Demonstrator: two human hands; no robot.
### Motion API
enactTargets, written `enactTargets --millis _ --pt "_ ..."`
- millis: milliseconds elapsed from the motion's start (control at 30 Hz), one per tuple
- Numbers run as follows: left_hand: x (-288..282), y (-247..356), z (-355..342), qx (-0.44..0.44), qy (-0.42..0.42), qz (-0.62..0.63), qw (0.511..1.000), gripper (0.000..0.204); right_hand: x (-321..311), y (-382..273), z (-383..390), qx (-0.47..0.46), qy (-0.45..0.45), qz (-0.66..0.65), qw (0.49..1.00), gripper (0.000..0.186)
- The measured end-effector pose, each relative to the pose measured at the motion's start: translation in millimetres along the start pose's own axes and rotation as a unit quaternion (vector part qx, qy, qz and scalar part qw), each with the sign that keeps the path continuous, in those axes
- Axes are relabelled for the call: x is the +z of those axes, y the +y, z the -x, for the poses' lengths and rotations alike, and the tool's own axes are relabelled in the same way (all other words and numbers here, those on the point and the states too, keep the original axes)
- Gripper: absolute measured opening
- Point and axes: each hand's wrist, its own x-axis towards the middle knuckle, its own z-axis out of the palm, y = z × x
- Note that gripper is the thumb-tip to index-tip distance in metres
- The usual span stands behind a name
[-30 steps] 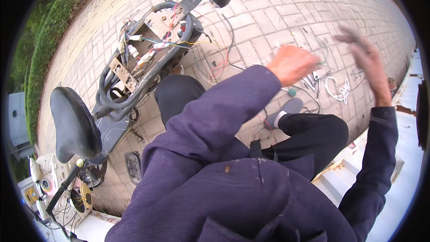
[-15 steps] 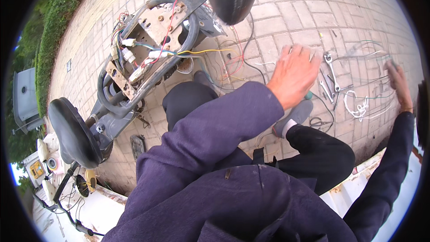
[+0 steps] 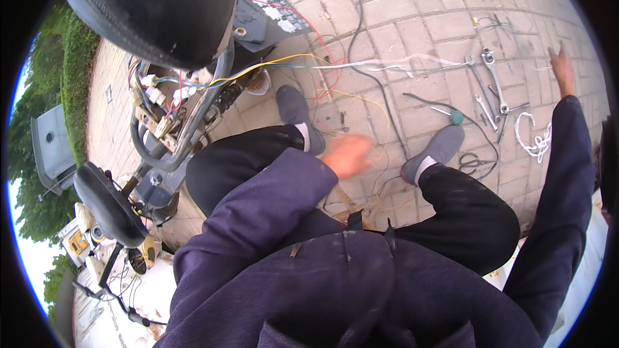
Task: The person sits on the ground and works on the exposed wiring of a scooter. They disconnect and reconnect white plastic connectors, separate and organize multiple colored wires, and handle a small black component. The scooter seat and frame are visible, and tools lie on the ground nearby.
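My left hand (image 3: 348, 154), smeared by motion, is low in the middle, just above loose thin wires on the paving between my shoes. My right hand (image 3: 561, 64) is stretched out to the far right; faint strands lie beside it, and whether it grips them is unclear. A bundle of yellow, white and blue wires (image 3: 298, 58) runs rightward from the stripped electric scooter frame (image 3: 200, 116). Spanners (image 3: 490, 77), a green-handled screwdriver (image 3: 456, 117), scissors (image 3: 472, 163) and a white cord (image 3: 535, 142) lie between my hands.
A large black padded piece (image 3: 151, 6) looms at upper left, above white connectors. A black seat (image 3: 109, 206) and handlebar (image 3: 113, 270) are at lower left. A hedge (image 3: 80, 84) borders the paving (image 3: 412, 6). A long black cable (image 3: 361, 74) crosses the bricks.
My left hand has moved down and left. My right arm reached rightward, then upward. The coloured wires now stretch farther right. The view has shifted, so the black padded piece appears larger.
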Motion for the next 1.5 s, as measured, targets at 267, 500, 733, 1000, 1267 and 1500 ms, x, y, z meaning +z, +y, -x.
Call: enactTargets --millis 267,500,733,1000,1267,1500 --pt "-3 -117 20 -0.325 0.359 0.085 0.871 0.089 -39 -212 214 -0.031 -0.462 -0.369 0.806 0.043" --pt "-63 -116 -48 -0.125 0.358 0.124 0.917 0.082 -139 -325 268 -0.232 -0.476 -0.176 0.830 0.049" --pt "-69 -116 -42 -0.076 0.261 0.185 0.945 0.077 -77 -459 298 -0.352 -0.273 -0.259 0.857 0.072" --pt "-79 -115 -22 0.030 0.450 0.043 0.892 0.033 -15 -557 350 -0.277 -0.124 -0.263 0.916 0.079" --pt "-105 -105 -29 -0.025 0.395 0.343 0.852 0.062 -39 -576 358 -0.239 0.002 -0.293 0.926 0.050" --pt "-110 -105 -41 0.033 0.378 0.451 0.808 0.047 -60 -554 355 -0.227 0.028 -0.319 0.920 0.016"
